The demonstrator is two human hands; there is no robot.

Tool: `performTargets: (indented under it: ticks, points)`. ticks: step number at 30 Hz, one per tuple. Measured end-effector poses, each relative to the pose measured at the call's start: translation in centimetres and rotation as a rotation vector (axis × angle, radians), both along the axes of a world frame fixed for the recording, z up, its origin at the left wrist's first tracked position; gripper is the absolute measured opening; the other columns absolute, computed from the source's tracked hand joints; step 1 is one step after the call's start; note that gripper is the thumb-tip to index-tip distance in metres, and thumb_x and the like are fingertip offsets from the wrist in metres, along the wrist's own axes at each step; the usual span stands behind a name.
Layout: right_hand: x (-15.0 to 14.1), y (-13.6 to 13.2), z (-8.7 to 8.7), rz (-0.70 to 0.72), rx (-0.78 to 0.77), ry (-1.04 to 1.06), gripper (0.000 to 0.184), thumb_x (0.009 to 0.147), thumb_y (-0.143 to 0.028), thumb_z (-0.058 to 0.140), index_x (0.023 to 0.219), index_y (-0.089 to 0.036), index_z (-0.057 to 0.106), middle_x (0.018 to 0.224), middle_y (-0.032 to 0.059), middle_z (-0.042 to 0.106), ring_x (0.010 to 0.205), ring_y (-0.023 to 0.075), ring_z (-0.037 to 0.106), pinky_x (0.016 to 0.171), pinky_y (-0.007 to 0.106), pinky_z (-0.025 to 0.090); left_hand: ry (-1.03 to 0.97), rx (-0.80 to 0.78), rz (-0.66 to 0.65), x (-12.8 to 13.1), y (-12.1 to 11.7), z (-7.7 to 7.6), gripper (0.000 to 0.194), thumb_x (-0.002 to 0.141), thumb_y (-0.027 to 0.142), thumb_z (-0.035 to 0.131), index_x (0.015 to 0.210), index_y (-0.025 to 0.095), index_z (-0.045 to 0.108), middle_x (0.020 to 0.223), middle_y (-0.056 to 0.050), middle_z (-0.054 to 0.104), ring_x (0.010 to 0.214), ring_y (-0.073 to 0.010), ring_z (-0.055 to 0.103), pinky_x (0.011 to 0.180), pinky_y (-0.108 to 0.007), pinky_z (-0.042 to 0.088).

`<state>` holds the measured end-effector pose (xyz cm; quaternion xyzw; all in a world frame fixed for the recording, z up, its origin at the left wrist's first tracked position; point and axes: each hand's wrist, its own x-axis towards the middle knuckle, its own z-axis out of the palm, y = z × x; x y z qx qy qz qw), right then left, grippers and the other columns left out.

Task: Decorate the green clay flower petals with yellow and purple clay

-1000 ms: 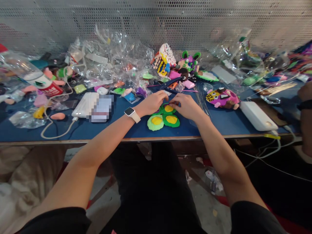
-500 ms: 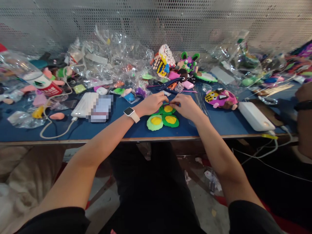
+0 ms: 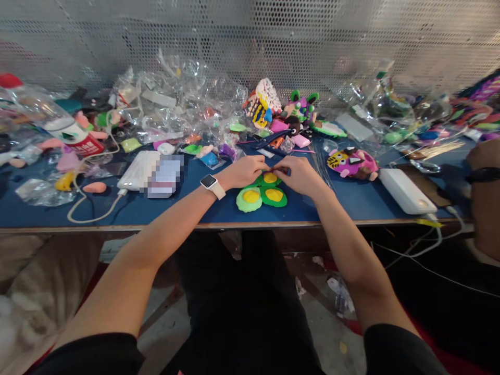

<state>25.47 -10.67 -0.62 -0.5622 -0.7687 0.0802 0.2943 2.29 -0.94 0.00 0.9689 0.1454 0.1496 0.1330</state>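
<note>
A green clay piece (image 3: 279, 202) with rounded lobes and flat yellow centres lies near the table's front edge; one lobe is paler green. My left hand (image 3: 247, 172), with a watch on its wrist, is over the upper left of the piece, its fingers drawn together at the tips. Opposite it, my right hand (image 3: 300, 175) pinches at the upper right edge, where something small and dark brownish shows by the fingertips. The fingers of both hands nearly meet. What lies between them is too small and partly hidden to name.
Left are a white power bank (image 3: 137, 171) with a cable, a blurred phone-like object (image 3: 167, 176) and a bottle (image 3: 74, 134). Plastic bags (image 3: 187, 99) and clay figures line the back. On the right are a pink-yellow clay figure (image 3: 353, 164), a white power bank (image 3: 408, 191) and another person's arm (image 3: 484, 182).
The view has tilted slightly, so the table sits a little lower. My hands stay at the clay piece's far side, fingers shifting slightly; the brownish bit shows more plainly by my right fingertips.
</note>
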Motion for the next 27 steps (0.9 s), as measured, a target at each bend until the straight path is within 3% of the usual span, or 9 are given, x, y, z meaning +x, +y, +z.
performTargets:
  ticks: [5,12,23,27]
  points:
    - [0.6,-0.7,0.3,-0.029,-0.028,0.096,0.021,0.092,-0.017,0.069,0.103,-0.021,0.087,0.095,0.0086,0.086,0.081,0.0249,0.076,0.083,0.041,0.061,0.016,0.017,0.017,0.0,-0.2,0.2,0.046,0.107,0.014,0.041,0.129,0.017,0.081,0.111,-0.012,0.07,0.096,-0.0216,0.068,0.087,-0.035,0.055]
    - [1.1,-1.3,0.5,0.035,-0.078,0.202,0.029,0.08,-0.011,0.069,0.102,-0.02,0.085,0.09,0.0064,0.086,0.081,0.0251,0.08,0.081,0.039,0.063,0.025,0.007,0.008,0.0,-0.3,0.2,0.046,0.106,0.014,0.042,0.129,0.017,0.082,0.112,-0.013,0.071,0.095,-0.0211,0.068,0.086,-0.034,0.055]
    - [0.8,-1.4,0.7,0.048,-0.103,0.265,0.019,0.086,-0.021,0.075,0.102,-0.022,0.085,0.093,0.0076,0.086,0.086,0.0267,0.081,0.079,0.041,0.064,0.03,0.007,0.015,0.1,-0.1,0.2,0.048,0.105,0.013,0.042,0.132,0.018,0.081,0.111,-0.012,0.071,0.095,-0.021,0.068,0.087,-0.034,0.055]
    - [0.9,-1.4,0.7,0.027,-0.067,0.262,0.024,0.086,-0.016,0.072,0.105,-0.02,0.085,0.095,0.0086,0.087,0.089,0.0272,0.082,0.081,0.041,0.064,0.039,-0.005,0.02,0.1,-0.2,0.2,0.048,0.105,0.014,0.041,0.133,0.017,0.08,0.112,-0.012,0.071,0.094,-0.0212,0.068,0.087,-0.035,0.054]
